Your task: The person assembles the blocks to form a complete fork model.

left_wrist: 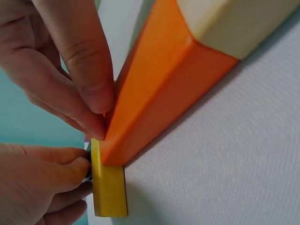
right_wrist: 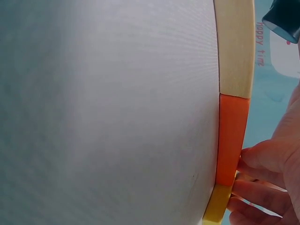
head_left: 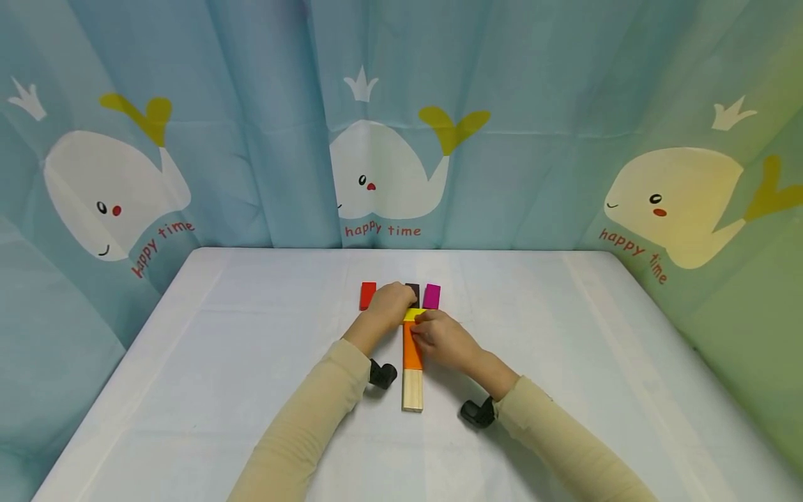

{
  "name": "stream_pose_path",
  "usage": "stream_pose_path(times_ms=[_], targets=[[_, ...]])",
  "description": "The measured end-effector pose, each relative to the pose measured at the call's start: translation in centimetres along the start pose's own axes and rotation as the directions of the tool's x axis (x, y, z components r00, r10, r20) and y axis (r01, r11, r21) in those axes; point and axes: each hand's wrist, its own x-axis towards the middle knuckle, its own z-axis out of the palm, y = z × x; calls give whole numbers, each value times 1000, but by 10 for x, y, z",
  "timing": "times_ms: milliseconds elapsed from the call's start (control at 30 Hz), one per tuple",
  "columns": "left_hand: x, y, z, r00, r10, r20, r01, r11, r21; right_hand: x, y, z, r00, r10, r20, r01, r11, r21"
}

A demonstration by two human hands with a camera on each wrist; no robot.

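Observation:
My left hand (head_left: pixel 390 305) reaches to the dark brown or black block (head_left: pixel 413 293) beyond the yellow block (head_left: pixel 410 315); in the left wrist view the left hand (left_wrist: pixel 42 183) pinches a dark piece, mostly hidden. The yellow block lies crosswise against the far end of the orange block (head_left: pixel 412 352), and a plain wooden block (head_left: pixel 412 390) continues the row on the near side. Fingertips of my right hand (head_left: pixel 447 339) touch where orange meets yellow. The right wrist view shows the right hand (right_wrist: pixel 276 173) with its fingers lightly bent at that joint.
A red block (head_left: pixel 368 295) lies left of the left hand, and a magenta block (head_left: pixel 431 296) stands right of the dark one. Black wrist cameras (head_left: pixel 383 374) hang below both sleeves. A curtain with whales (head_left: pixel 389 171) encloses the white table (head_left: pixel 251 335).

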Motion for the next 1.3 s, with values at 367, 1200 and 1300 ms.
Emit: stream_pose_path(times_ms=[367, 1200, 1300], targets=[[-3, -8, -14, 1000, -21, 11, 20, 1000, 21, 1, -3, -3, 999, 50, 23, -50, 999, -5], [-21, -61, -16, 992, -106, 73, 116, 980, -161, 0, -5, -1, 996, 83, 17, -83, 996, -15], [-24, -65, -16, 992, -98, 82, 112, 977, -181, 0, -5, 0, 997, 70, 14, -69, 997, -25]])
